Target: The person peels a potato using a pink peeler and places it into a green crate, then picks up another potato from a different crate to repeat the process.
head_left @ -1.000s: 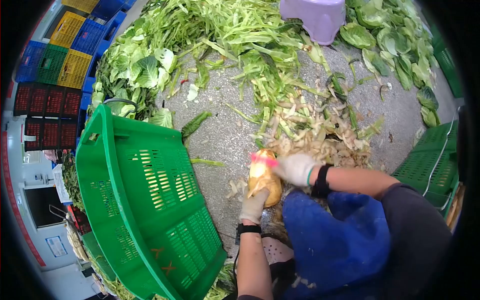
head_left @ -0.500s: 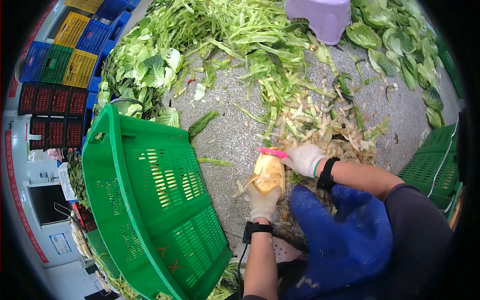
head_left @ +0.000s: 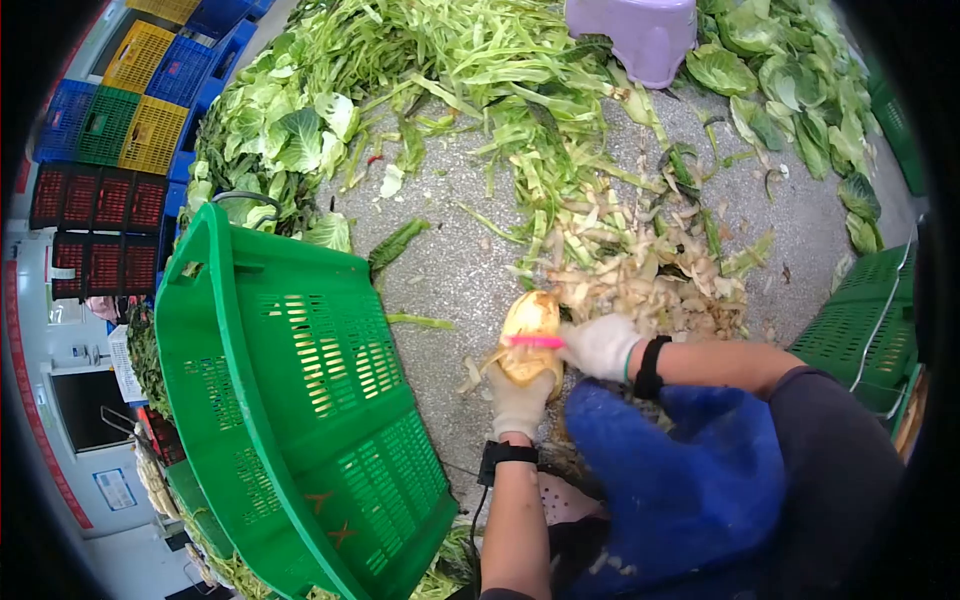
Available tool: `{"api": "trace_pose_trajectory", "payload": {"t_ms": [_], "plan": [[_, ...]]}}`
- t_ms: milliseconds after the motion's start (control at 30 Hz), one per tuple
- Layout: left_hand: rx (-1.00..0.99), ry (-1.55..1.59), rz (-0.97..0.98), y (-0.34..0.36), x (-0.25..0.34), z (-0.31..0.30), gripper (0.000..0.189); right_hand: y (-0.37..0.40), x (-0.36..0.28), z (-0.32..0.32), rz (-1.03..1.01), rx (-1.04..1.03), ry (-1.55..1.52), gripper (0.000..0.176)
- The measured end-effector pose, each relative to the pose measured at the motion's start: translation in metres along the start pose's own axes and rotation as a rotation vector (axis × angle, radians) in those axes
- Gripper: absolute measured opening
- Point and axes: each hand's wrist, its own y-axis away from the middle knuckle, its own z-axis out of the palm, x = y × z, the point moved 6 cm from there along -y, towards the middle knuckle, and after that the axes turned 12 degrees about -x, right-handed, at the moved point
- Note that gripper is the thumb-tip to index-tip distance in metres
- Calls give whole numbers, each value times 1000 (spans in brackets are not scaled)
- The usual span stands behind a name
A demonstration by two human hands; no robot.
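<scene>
- Green basket [head_left: 300, 400]: tilted on the floor [head_left: 450, 270], open side up, just left of the work.
- Left hand [head_left: 518, 402]: gloved, clamped around the lower end of the yellow vegetable [head_left: 530, 318].
- Yellow vegetable: held upright above the floor, in front of the person's knees.
- Pink peeler [head_left: 533, 341]: lies crosswise on the vegetable's middle, just above the left fingers.
- Right hand [head_left: 600, 346]: gloved, closed on the peeler's handle and touching the vegetable's side.
- Peelings [head_left: 650, 285]: pale heap on the floor just beyond both hands.
- Risks, as judged:
  - The blade sits close to the left fingers, so a downward slip could catch the glove.
  - The peeled flesh looks slick and may twist out of the grip into the scraps.
  - Loose strips underfoot could be slippery.
</scene>
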Motion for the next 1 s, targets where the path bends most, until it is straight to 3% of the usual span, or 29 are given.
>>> {"api": "trace_pose_trajectory", "payload": {"t_ms": [67,100,133,200,233,267,333,367,400,467,533,567,667,733,800,867,1000], "plan": [[-21,41,-24,-1,4,-6,83,-26,40,6,125,147,29,36],[7,-52,-50,0,5,-8,82,-27,70,-8,298,77,-290,34],[14,-59,-48,1,3,-12,82,-26,78,-15,225,215,-279,33],[-31,78,-18,-4,-2,-7,82,4,33,-36,125,160,-264,33],[-36,95,-21,1,11,-8,80,-14,33,-8,107,79,-190,32],[-44,106,-25,-1,12,-7,80,-1,18,-7,12,149,-132,32],[-100,205,-69,1,9,-4,84,-13,33,1,85,162,-198,37],[-63,114,-52,-3,4,-5,82,-8,34,-19,134,185,-332,42],[-56,103,-52,-2,-4,-6,82,-30,63,-7,129,189,-332,45],[14,-132,-18,-9,-4,-12,78,-22,55,-23,144,206,-311,46],[6,-38,-7,-10,-2,-9,77,4,24,-30,159,91,-297,46],[-34,55,-31,-10,-2,-8,79,-2,22,-14,68,141,-253,44],[-72,103,-76,5,23,-7,85,-33,67,3,168,63,-401,43],[28,-78,-3,9,31,-10,83,-36,65,-9,99,22,-396,44],[49,-104,-9,4,23,-6,80,-8,25,-28,15,137,-255,45],[51,-210,-49,10,30,-4,76,-2,13,-14,22,115,-256,48],[157,-405,-44,19,40,1,79,-23,65,-14,196,-19,-299,51]]}}
